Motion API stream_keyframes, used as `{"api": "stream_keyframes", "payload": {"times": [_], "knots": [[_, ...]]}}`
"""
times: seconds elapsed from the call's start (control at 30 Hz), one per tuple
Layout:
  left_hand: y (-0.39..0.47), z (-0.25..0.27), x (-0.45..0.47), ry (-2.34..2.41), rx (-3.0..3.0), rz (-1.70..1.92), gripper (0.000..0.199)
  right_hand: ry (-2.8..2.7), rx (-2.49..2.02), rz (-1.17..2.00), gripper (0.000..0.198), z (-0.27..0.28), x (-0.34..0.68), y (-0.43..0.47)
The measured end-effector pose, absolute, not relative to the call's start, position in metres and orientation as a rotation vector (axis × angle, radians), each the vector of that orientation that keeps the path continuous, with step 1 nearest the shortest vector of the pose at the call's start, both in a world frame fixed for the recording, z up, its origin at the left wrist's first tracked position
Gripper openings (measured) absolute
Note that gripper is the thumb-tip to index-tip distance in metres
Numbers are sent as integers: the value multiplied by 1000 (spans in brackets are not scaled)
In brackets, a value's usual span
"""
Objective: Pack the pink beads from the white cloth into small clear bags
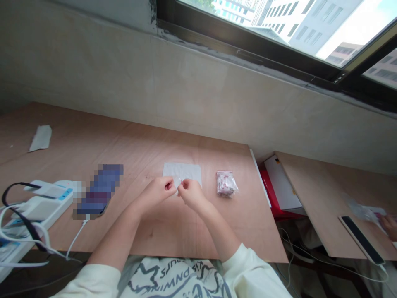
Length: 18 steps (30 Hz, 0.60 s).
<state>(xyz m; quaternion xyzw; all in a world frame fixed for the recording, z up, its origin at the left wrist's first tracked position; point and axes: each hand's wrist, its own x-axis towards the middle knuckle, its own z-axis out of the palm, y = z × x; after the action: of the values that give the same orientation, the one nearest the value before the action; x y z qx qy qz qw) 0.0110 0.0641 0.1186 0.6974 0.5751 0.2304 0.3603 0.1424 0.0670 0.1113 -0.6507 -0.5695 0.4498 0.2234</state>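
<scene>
Both hands meet over a white sheet, perhaps a tissue (186, 169), that lies flat on the wooden table. My left hand (163, 188) is closed in a pinch, thumb and fingers pressed together. Facing it, a small gap away, my right hand (191, 192) is pinched in the same way. Whatever lies between the fingertips is too small to make out. To the right of my right hand rests a clear zip bag (226, 184) with small reddish items inside.
A charging phone (101, 190), blurred out, lies at left beside a white power strip (46, 211) with cables. A paper scrap (41, 138) is at far left. Across a gap, another table (325, 194) holds a second phone (362, 240) and another person's hand (389, 225).
</scene>
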Motion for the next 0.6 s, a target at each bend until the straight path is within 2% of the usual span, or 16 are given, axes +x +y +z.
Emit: {"api": "stream_keyframes", "payload": {"times": [0.07, 0.13, 0.27, 0.33, 0.4, 0.5, 0.6], "knots": [[59, 121, 17, 1491, 1784, 590, 19, -1436, -1654, 1532, 10, 108, 138, 66], [54, 124, 20, 1456, 1765, 591, 21, -1325, -1550, 1683, 17, 105, 136, 67], [54, 124, 11, 1288, 1667, 700, 22, -1156, -1417, 1757, 20, 99, 144, 73], [59, 116, 1, 1329, 1543, 867, 22, -1084, -1368, 1780, 20, 98, 150, 77], [66, 103, -7, 1443, 1353, 1008, 30, -1062, -1281, 1857, 18, 99, 154, 82], [72, 82, -13, 1233, 1079, 844, 38, -1065, -1133, 1989, 19, 97, 155, 89], [74, 64, -13, 1049, 955, 855, 33, -1025, -1154, 2033, 21, 88, 152, 94]]}}
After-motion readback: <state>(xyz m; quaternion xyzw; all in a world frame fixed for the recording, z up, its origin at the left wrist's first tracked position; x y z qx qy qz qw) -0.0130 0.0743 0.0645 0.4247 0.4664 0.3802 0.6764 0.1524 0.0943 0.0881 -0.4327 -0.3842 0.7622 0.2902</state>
